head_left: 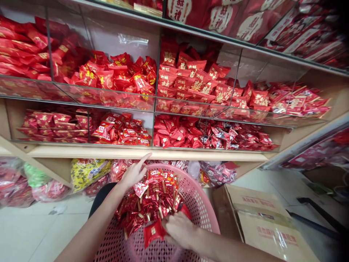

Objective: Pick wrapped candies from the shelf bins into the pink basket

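A pink perforated plastic basket (208, 211) holds a heap of small red wrapped sweets (160, 193), many with shiny wrappers. My right hand (180, 229) is inside it, low over the front of the heap, with its fingers closed on a red packet (153, 233) that has a gold mark. Over the far left rim, my left hand (134, 174) reaches with its index finger stretched toward the shelf edge. Just below that hand lies a red and white packet (140, 189); whether they touch is unclear. Nothing shows in the left fingers.
Glass-fronted shelves hold red packets (188, 80) in divided compartments above a wooden ledge (191, 154). Underneath are bagged goods, including a yellow bag (88, 173). A taped cardboard box (261, 218) stands right of the basket, with black bars (313, 222) beyond it.
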`<state>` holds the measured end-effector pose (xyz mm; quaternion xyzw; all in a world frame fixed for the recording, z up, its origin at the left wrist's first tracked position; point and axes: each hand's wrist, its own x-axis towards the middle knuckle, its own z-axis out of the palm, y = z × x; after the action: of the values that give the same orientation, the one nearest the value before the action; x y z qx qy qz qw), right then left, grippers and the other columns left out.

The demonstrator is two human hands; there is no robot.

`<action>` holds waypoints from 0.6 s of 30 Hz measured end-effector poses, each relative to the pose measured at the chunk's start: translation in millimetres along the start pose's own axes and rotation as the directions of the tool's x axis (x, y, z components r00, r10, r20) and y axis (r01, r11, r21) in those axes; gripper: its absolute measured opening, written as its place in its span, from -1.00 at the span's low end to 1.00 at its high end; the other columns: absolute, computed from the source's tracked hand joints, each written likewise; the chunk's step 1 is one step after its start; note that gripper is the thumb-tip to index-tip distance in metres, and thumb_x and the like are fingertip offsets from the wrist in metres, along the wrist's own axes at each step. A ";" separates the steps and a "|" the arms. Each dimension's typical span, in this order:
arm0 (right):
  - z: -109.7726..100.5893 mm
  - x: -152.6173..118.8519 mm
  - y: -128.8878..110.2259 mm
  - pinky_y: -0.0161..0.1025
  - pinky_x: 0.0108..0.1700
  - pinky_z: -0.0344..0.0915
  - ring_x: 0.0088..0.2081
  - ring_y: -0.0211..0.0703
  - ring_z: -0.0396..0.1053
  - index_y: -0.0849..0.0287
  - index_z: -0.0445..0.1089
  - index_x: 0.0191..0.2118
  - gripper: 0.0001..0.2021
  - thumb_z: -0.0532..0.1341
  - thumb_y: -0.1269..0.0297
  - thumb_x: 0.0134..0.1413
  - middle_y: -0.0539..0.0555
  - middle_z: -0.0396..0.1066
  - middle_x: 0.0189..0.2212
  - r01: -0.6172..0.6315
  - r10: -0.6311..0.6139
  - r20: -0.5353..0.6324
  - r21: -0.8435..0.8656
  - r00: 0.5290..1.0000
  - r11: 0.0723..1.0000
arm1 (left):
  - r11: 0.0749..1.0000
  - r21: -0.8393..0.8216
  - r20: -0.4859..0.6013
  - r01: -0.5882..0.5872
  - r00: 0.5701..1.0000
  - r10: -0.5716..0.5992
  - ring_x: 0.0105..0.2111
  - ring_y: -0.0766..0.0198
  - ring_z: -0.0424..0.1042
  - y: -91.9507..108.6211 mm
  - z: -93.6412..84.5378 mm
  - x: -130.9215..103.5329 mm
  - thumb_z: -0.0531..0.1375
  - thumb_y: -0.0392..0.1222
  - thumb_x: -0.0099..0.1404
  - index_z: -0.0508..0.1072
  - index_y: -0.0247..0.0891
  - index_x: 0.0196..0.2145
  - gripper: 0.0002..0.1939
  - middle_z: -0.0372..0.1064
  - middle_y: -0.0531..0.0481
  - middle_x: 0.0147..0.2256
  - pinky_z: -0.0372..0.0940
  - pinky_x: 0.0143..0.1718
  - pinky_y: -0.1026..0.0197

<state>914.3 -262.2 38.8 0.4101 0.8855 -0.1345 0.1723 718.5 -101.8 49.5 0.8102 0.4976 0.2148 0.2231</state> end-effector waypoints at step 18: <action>-5.1 -8.1 -6.9 -0.28 -0.38 0.31 -0.36 -0.05 0.43 0.30 0.48 -0.30 -0.71 0.26 0.23 -0.19 0.16 0.48 -0.39 -0.071 -0.005 0.414 0.167 0.910 0.983 | 1.000 -0.027 -0.006 0.013 1.000 -0.013 -0.40 0.31 0.38 1.6 0.9 -0.8 -0.04 -0.24 0.23 -0.14 -0.02 0.24 -0.36 0.41 0.11 -0.33 0.17 -0.28 0.32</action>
<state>912.9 -270.1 47.4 0.4012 0.8063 -0.2940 0.3201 719.7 -103.3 49.6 0.8032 0.5008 0.2225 0.2337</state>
